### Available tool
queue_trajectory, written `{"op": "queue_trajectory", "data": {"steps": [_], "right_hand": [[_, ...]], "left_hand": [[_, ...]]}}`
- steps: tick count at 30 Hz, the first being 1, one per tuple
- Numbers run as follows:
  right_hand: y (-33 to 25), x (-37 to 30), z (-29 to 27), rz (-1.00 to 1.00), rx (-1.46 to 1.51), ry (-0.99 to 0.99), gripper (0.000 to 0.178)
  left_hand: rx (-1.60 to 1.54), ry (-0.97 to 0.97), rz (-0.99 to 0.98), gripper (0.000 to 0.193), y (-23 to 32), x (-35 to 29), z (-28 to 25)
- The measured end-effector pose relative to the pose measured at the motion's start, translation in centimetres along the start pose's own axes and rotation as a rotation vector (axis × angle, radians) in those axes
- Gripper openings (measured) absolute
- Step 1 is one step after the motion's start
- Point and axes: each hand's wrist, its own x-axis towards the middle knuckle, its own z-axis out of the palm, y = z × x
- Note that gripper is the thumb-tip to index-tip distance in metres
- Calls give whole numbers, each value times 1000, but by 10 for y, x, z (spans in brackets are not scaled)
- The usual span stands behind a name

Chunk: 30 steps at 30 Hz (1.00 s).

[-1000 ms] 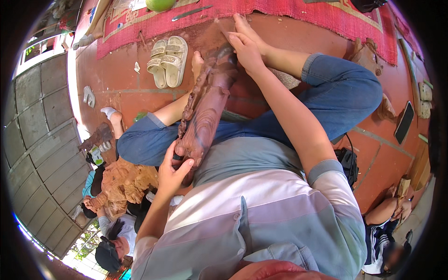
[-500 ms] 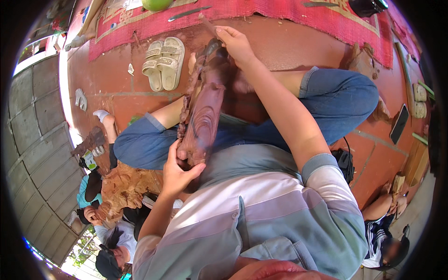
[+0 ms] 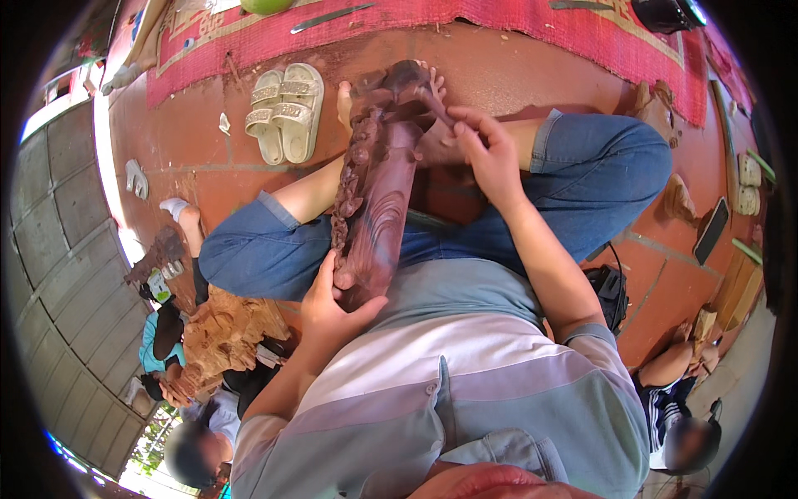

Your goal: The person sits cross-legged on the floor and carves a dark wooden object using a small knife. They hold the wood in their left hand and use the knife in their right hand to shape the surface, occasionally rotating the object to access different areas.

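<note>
A dark reddish-brown wood carving (image 3: 378,200) lies lengthwise over my lap, with knobbly relief along its left side and curved grain on its smooth face. My left hand (image 3: 332,306) is closed round its near end, thumb on one side and fingers on the other. At the far end, my right hand (image 3: 490,158) pinches a thin brown strip (image 3: 434,106), its tip against the carving's upper right part. Whether the strip is sandpaper or a flat tool, I cannot tell.
Cream slides (image 3: 287,116) lie on the red tiles at the far left. A red mat (image 3: 465,17) with a blade-like tool (image 3: 332,17) stretches along the far side. A phone (image 3: 711,230) lies to the right. Other people sit at both sides, near a large pale wood carving (image 3: 229,333).
My right hand has come nearer and to the right, bringing the strip down onto the carving. The carving has shifted slightly right, my left hand still at its near end.
</note>
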Motion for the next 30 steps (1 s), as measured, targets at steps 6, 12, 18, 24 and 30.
{"op": "queue_trajectory", "data": {"steps": [6,12,18,24,30], "right_hand": [[19,2,4,-305,-533,-74,15],[11,-1,15,-193,-510,-62,16],[12,9,22,-340,-626,-33,17],[17,1,16,-191,-539,-77,15],[11,8,16,-278,-609,-25,16]], "left_hand": [[40,-242,-182,91,28,10,-27],[-189,15,168,83,-8,22,-14],[-748,-101,48,88,-9,35,11],[-939,-262,-176,85,-26,58,2],[-1015,-335,-128,86,-23,68,5]]}}
